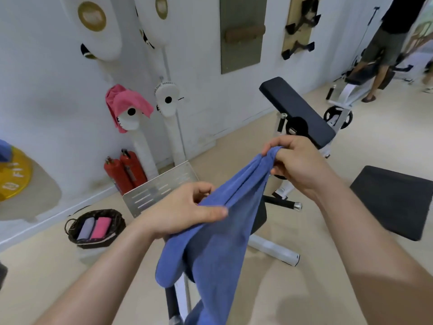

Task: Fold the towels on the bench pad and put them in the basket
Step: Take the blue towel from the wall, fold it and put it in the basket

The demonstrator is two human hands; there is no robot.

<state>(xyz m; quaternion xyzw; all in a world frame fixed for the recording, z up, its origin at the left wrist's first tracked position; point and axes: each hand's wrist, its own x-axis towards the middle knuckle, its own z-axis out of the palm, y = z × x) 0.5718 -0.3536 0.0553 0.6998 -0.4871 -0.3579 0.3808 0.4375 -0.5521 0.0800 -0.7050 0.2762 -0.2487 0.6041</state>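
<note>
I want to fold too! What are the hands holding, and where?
Both hold the blue towel: right hand pinches its top end, left hand grips it lower down.

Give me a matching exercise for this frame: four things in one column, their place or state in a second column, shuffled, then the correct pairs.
Things:
1. blue towel
2. pink folded towel
3. loose pink cloth
4. fire extinguishers

Place or state:
A. draped over a white pad on the wall
B. held up by both hands, left hand and right hand
C. standing on the floor by the wall
D. lying in the basket

Pairs: 1-B, 2-D, 3-A, 4-C
</note>
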